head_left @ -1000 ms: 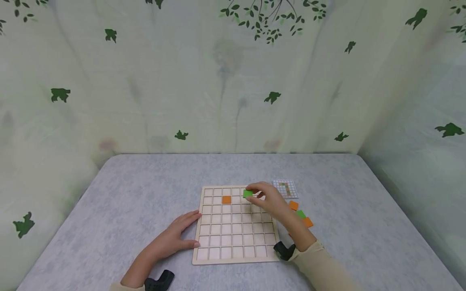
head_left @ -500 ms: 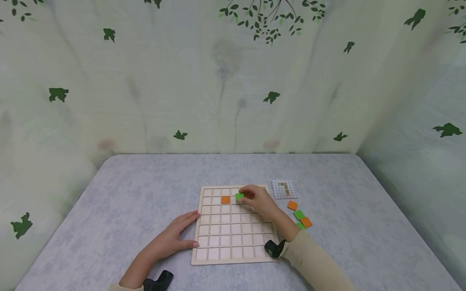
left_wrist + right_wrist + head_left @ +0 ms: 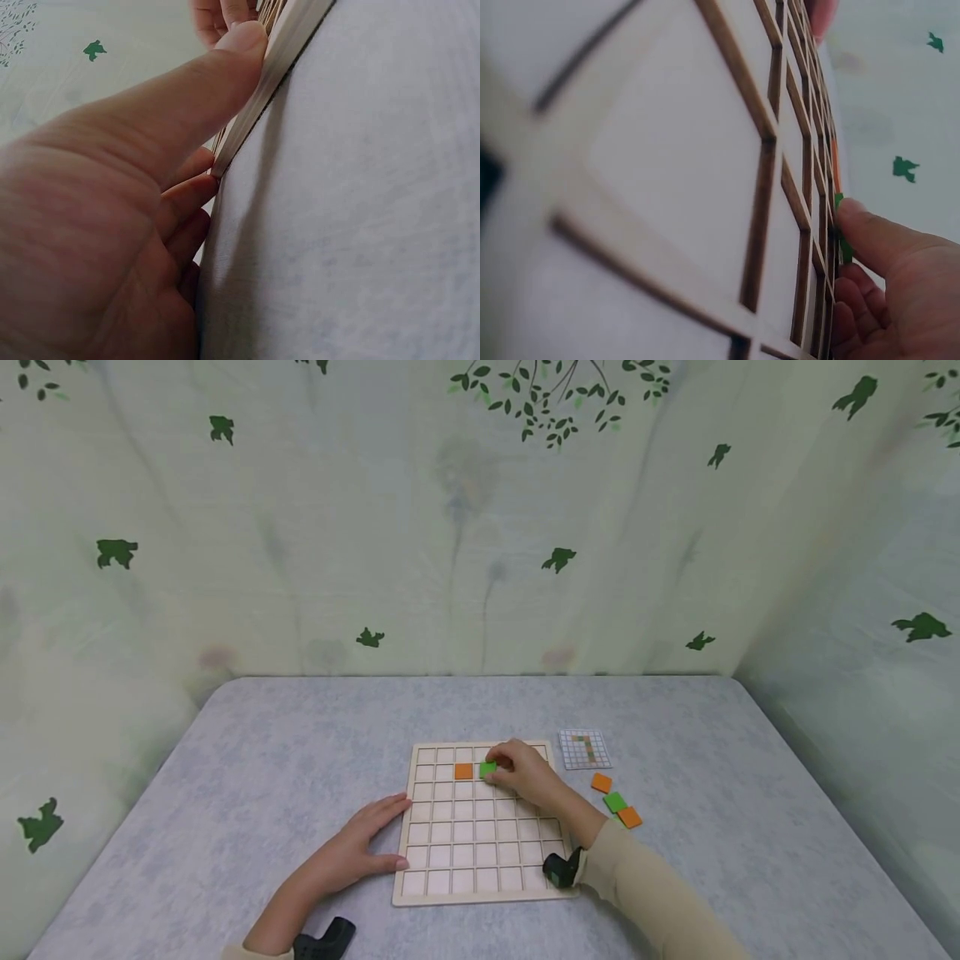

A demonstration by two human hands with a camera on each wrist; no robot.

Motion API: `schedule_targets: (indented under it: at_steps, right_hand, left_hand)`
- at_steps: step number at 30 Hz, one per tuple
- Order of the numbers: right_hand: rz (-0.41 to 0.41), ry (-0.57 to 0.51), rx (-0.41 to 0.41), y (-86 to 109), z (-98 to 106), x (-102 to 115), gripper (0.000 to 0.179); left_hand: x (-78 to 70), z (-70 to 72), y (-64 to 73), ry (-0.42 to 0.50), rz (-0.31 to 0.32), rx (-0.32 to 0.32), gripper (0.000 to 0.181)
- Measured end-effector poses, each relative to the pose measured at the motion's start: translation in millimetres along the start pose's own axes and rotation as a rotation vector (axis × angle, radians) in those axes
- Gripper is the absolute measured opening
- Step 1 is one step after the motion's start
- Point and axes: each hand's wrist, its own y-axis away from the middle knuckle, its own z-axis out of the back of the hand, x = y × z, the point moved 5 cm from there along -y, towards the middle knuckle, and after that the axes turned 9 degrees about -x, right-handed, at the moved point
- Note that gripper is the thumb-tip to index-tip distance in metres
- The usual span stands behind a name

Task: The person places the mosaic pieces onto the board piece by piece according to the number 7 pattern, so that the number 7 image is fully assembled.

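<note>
A wooden grid board (image 3: 450,858) lies on the table with square cells. One orange square tile (image 3: 463,771) sits in a cell of its second row from the back. My right hand (image 3: 527,772) pinches a green square tile (image 3: 487,769) between thumb and fingers, right at the cell to the right of the orange tile. In the right wrist view the thumb presses along the green tile's edge (image 3: 845,247). My left hand (image 3: 360,843) rests against the board's left edge, thumb and fingertips touching the rim, fingers spread. The left wrist view shows that thumb (image 3: 244,45) on the rim.
Right of the board lie loose orange (image 3: 602,782) and green tiles (image 3: 615,802), partly overlapping. Behind them is a small card (image 3: 585,750) printed with a grid and coloured squares. A printed curtain (image 3: 420,527) hangs behind the table (image 3: 285,752). Each wrist wears a black camera.
My right hand has moved left and slightly toward me with the green tile, bringing it down close beside the orange tile. The left hand stays at the board's edge.
</note>
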Motion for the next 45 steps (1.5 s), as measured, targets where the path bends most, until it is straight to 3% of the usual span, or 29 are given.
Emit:
schedule_targets:
  at_steps: [6,14,20,27,31,36,41,45]
  right_hand:
    - [0.008,0.025,0.027,-2.2,-0.2,2.5,0.024]
    - [0.001,-0.037,0.079,1.7,2.4,3.6,0.036]
    - [-0.012,-0.13,-0.001,11.7,19.6,11.9,0.039]
    - [0.051,-0.115,-0.155,32.7,59.0,15.9,0.041]
    - [0.027,-0.099,-0.247,48.3,80.6,5.0,0.041]
    - [-0.023,-0.053,-0.328,65.9,92.3,-22.0,0.042]
    - [-0.097,-0.015,-0.331,77.3,97.4,-43.7,0.044]
    - [-0.175,0.039,-0.285,82.6,98.5,-56.9,0.046]
  left_hand:
    - [-0.6,0.5,0.0,0.001,-0.007,-0.003,0.085]
    - [0.0,0.1,0.2,0.008,-0.017,-0.004,0.085]
    - [0.4,-1.6,0.3,0.017,-0.036,0.017,0.084]
    - [-0.5,0.3,1.2,0.014,-0.037,0.003,0.085]
    - [-1.2,1.4,1.6,0.012,-0.052,0.002,0.085]
    - [-0.7,1.7,2.1,0.014,-0.042,0.003,0.085]
    - [-0.2,1.4,2.0,0.008,-0.027,0.006,0.085]
    - [-0.7,1.7,1.7,0.007,-0.03,0.004,0.085]
